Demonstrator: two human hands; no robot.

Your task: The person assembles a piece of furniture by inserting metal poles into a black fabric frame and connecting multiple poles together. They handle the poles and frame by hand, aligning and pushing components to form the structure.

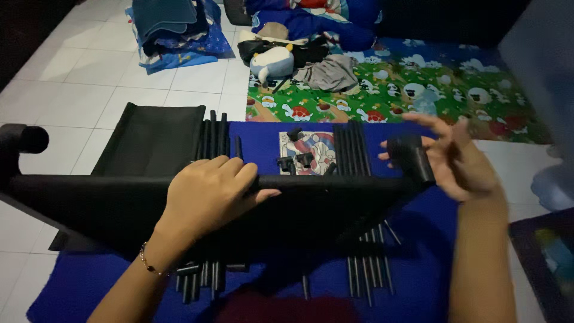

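Her left hand (210, 190) is clamped over the black fabric-covered bar (335, 186); the right hand (455, 157), fingers spread, only steadies the bar's end connector (410, 157). Loose, that end could drop onto the black rods (353, 149) below the bar.

2 hands (209, 191), 2 rod bundles (214, 134), 3 small black connectors (297, 160), 1 fabric panel (149, 140).
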